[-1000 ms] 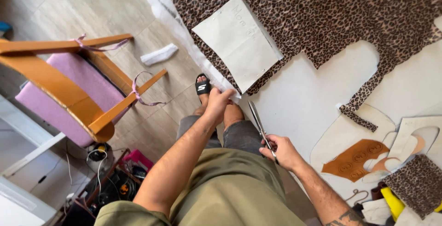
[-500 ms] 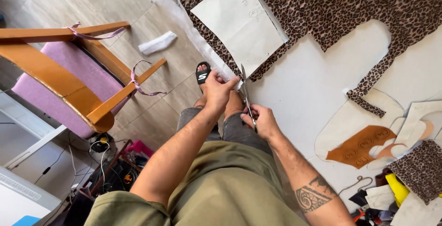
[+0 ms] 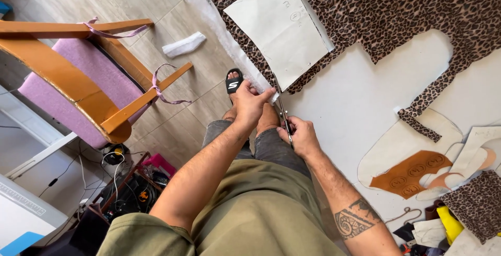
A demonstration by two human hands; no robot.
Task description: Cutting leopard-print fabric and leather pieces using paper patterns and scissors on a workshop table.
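Both bare arms reach forward from the bottom of the frame toward its centre. The left forearm runs up from the lower left, wrist straight, ending in the left hand (image 3: 251, 104) just above the frame's middle. That hand lies palm down, knuckles toward the camera, fingers bent and pressed together at the tips in a pinching grip. The right forearm, with a dark tattoo near the elbow at the lower right, angles up and leftward. The right hand (image 3: 301, 135) sits slightly lower and to the right of the left, fingers curled shut in a closed grip, thumb side turned up. The two hands are near each other, not touching.
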